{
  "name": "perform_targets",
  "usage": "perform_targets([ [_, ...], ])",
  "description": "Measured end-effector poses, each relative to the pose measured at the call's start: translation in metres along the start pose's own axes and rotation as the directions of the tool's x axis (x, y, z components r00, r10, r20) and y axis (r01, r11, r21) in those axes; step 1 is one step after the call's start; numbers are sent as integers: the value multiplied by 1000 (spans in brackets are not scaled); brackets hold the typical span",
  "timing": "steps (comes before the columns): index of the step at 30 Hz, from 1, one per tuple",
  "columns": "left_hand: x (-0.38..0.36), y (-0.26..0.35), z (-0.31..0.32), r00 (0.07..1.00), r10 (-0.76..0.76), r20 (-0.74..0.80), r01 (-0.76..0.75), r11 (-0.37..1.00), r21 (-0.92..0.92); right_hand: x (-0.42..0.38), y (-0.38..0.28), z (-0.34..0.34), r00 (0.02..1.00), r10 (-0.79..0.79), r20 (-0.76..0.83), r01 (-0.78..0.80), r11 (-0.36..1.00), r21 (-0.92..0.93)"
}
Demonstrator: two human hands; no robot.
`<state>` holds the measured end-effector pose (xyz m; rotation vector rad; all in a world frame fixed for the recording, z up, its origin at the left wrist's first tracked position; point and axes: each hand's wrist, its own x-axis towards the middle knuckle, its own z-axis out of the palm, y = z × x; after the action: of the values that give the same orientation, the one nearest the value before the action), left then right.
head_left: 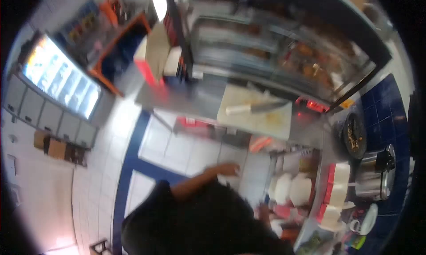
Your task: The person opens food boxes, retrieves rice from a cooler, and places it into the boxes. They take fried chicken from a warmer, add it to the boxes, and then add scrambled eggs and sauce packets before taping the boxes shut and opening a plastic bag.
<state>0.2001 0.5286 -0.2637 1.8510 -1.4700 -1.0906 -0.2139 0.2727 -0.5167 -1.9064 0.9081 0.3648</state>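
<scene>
My left hand [228, 169] is out in front of my dark shirt, above the tiled floor; its fingers are smeared by motion. Lower right, my right hand [265, 214] is partly hidden and blurred beside a pink and white item [284, 211], and contact cannot be made out. Farther forward, a knife [257, 107] with a white handle lies across a stained white cutting board [230, 97] on the metal counter [204, 93]. White containers [290, 189] sit on a shelf to the right.
Behind the board stands a glass food case [239, 41]. At right are a dark pan [353, 135], a large metal pot [372, 175] and open red-and-white boxes [335, 188]. A lit display fridge [62, 79] and an orange-framed table [104, 61] are at left.
</scene>
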Motion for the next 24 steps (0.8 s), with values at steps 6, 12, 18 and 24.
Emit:
perform_targets([
  [6, -105, 3, -80, 759, -564, -327, 315, 756, -574, 119, -329, 12, 954, -236, 186, 280, 923, -264],
  [12, -140, -33, -32, 473, -773, -423, 142, 541, -829, 202, -499, 28, 971, -135, 195, 150, 987, -61],
  [18, -100, -188, 112, -166, -986, -34, 690, -91, -718, 434, -446, 27, 832, -514, -208, 315, 747, -586],
  [24, -90, -351, 172, -325, -828, -457, 855, -50, -517, 576, -436, 12, 702, -616, -358, 201, 654, -730],
])
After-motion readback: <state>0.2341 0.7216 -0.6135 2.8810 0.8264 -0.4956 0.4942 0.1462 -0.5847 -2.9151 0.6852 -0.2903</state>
